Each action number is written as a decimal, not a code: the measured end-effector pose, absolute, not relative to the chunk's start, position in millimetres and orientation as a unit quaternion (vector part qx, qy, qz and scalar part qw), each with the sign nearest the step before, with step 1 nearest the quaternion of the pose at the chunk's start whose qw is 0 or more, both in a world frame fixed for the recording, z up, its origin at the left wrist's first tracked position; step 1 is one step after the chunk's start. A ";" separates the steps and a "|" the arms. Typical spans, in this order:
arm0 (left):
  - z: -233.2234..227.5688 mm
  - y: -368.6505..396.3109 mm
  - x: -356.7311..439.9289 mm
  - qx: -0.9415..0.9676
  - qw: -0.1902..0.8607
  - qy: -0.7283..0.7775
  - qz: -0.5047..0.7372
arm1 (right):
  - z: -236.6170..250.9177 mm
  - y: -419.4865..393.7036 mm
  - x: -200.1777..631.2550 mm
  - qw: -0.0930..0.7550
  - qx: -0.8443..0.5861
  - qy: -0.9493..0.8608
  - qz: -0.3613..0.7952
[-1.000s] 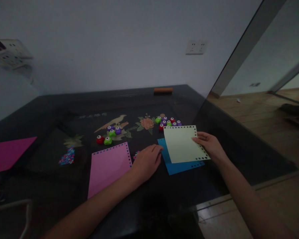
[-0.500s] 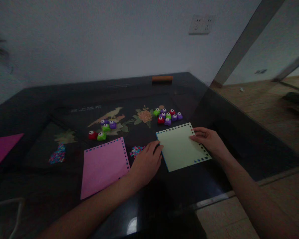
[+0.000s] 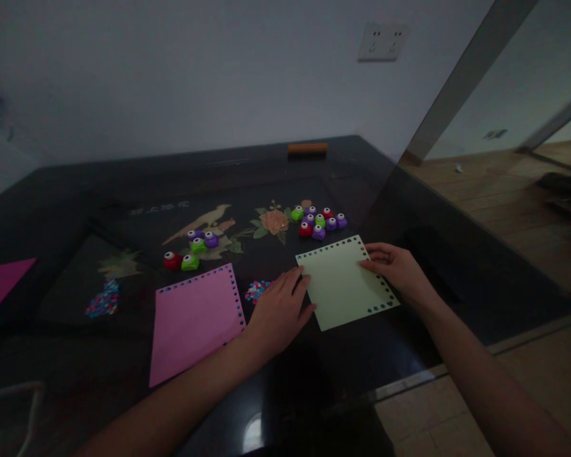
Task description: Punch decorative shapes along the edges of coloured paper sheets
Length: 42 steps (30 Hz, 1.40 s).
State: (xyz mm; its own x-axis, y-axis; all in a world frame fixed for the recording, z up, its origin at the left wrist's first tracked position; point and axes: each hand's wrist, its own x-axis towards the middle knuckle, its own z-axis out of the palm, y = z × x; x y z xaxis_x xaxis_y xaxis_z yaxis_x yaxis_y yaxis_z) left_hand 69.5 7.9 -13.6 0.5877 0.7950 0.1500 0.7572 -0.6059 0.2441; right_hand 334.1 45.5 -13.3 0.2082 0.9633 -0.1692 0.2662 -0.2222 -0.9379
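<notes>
A pale green sheet of paper [image 3: 339, 287] lies in front of me, with small dark shapes lining its top and right edges and part of its bottom edge. My right hand [image 3: 394, 270] pinches its upper right edge, thumb over the top. At the left edge rests my left hand [image 3: 282, 310], fingers stretched and a little apart, fingertips touching the sheet. Left of that hand lies a pink sheet of paper [image 3: 195, 324] with similar dark shapes along its top and right edges; my left forearm covers its lower right corner. Colourful confetti [image 3: 255, 291] shows partly behind the left hand.
Several red, green and purple eye-shaped toys sit in a right cluster [image 3: 319, 221] and a left cluster [image 3: 198, 245]. A second confetti pile [image 3: 103, 299] and a magenta sheet [image 3: 2, 282] lie leftward. A brown cylinder [image 3: 308, 148] rests at the back of the black table [image 3: 247, 184].
My left thumb has moved down along the green sheet's left edge, and the blue strip seen there is out of sight. The right hand keeps its pinch. The view has shifted slightly.
</notes>
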 end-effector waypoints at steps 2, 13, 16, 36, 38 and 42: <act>-14.6 8.1 69.6 0.887 0.080 0.437 0.124 | -13.8 45.7 334.1 0.413 -0.660 -0.471 0.416; -14.7 8.5 69.7 0.887 0.083 0.439 0.118 | -14.0 45.6 334.4 0.406 -0.654 -0.498 0.399; -15.6 8.9 69.6 0.888 0.078 0.438 0.117 | -16.1 46.4 335.2 0.402 -0.652 -0.508 0.394; -17.0 9.5 69.2 0.889 0.078 0.436 0.114 | -19.7 47.2 348.5 0.330 -0.667 -0.631 0.221; -17.2 9.3 69.4 0.890 0.079 0.435 0.116 | -20.2 47.6 348.5 0.322 -0.665 -0.640 0.211; -17.0 9.1 69.9 0.889 0.078 0.436 0.115 | -19.7 47.7 348.3 0.310 -0.661 -0.655 0.195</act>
